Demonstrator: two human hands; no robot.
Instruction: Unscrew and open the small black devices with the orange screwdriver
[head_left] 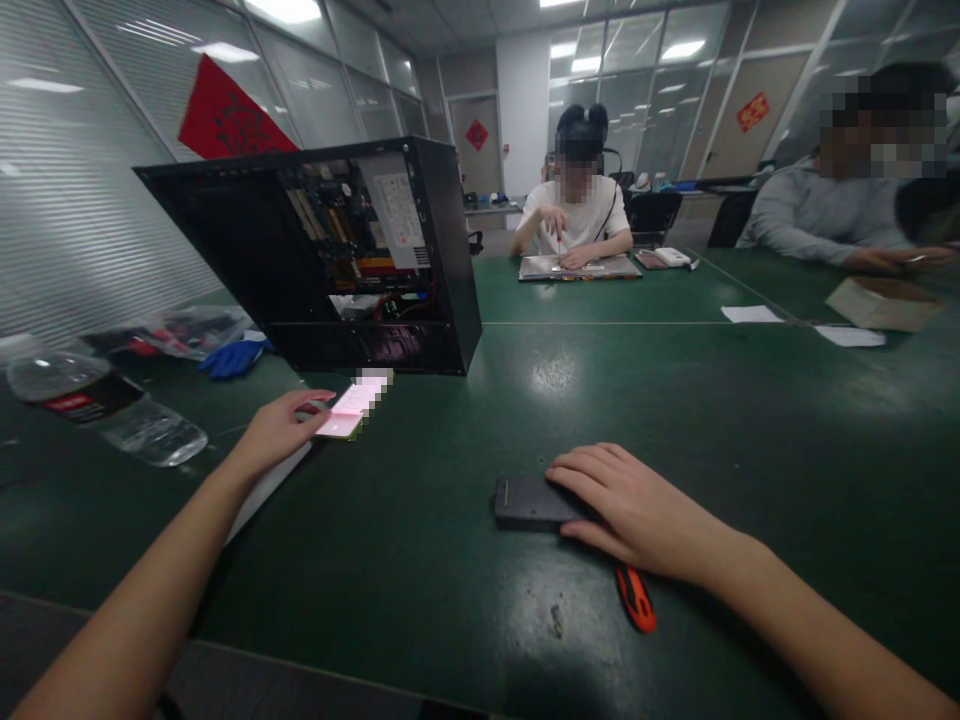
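Note:
On the green table, my left hand [281,432] has its thumb and fingers round the near left edge of a phone [346,412] with a bright pinkish screen. My right hand [626,500] rests over the right end of a dark, flat rectangular box [525,502], fingers on top and thumb along the near side. An orange and black tool handle [637,598] pokes out below that wrist; the rest of it is hidden. Behind the phone stands a black computer case [442,250] with its side open, showing boards and cables.
A plastic bottle [142,425] lies at the left, near a blue glove [232,358] and plastic bags [191,330]. Across the green table [420,600], one person works over a flat panel [581,268]. Another person sits right, by an open box [885,303].

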